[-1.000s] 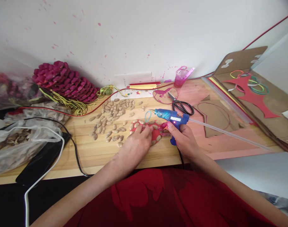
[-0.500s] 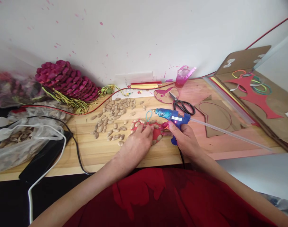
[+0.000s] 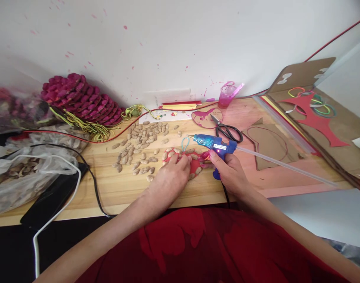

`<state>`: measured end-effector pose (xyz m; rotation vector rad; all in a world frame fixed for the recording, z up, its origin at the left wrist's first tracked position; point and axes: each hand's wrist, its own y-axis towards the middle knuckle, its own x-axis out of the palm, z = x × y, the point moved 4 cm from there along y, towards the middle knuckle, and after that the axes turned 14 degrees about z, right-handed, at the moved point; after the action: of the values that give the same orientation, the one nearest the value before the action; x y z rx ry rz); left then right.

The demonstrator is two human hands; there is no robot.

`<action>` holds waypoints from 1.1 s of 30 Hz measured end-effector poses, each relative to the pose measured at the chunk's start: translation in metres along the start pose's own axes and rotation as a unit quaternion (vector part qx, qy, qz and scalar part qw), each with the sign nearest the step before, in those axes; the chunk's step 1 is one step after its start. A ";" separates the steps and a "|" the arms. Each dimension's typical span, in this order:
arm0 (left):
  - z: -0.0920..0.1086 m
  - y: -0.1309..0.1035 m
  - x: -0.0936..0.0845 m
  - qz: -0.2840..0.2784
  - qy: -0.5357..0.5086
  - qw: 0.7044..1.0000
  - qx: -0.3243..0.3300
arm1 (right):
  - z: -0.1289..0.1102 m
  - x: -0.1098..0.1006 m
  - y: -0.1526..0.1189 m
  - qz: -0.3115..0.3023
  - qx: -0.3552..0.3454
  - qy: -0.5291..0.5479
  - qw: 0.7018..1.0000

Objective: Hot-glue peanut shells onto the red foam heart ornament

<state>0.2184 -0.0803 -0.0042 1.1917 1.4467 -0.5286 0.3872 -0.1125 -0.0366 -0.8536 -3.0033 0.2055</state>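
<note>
A red cutout (image 3: 194, 168) lies flat at the table's front, peanuts set along its edge and a light-blue loop at its top. My left hand (image 3: 175, 171) rests on it, fingers bent and close together; what sits under the fingertips is hidden. In my right hand (image 3: 229, 169) is a blue hot glue gun (image 3: 207, 141), its nozzle pointing left above the cutout and a long clear glue stick (image 3: 286, 166) running out of its back. My right fingertips reach the cutout's right edge. Loose peanuts (image 3: 147, 133) are scattered to the left.
Black-handled scissors (image 3: 231, 133) lie behind the glue gun on a cardboard piece (image 3: 205, 118). A pink cup (image 3: 226, 97) stands by the wall. Marked cardboard (image 3: 271, 145) is at right. A magenta pine-cone-like bundle (image 3: 82, 100), plastic bags (image 3: 29, 169) and cables occupy the left.
Both hands hold nearly the same pose on the cutout and glue gun. The whole view has shifted slightly, with things appearing a little further left.
</note>
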 end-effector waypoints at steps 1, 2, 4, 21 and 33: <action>0.000 0.000 0.000 0.001 -0.001 1.000 -0.001 | 0.000 0.000 0.000 -0.001 -0.002 0.002 1.000; 0.000 0.000 0.000 0.001 -0.003 1.000 -0.002 | -0.001 0.001 0.000 -0.003 -0.004 0.004 1.000; 0.000 -0.001 0.000 0.003 -0.009 1.000 -0.002 | -0.001 0.001 0.000 -0.006 -0.008 0.005 1.000; -0.001 -0.002 0.003 0.010 -0.035 0.999 -0.030 | -0.001 0.001 0.000 -0.006 -0.007 0.004 1.000; 0.000 -0.003 0.004 0.007 -0.015 1.000 -0.016 | -0.017 0.005 -0.005 -0.002 -0.013 0.012 1.000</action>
<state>0.2164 -0.0794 -0.0089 1.1629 1.4164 -0.5089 0.3813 -0.1115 -0.0188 -0.8454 -2.9916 0.1551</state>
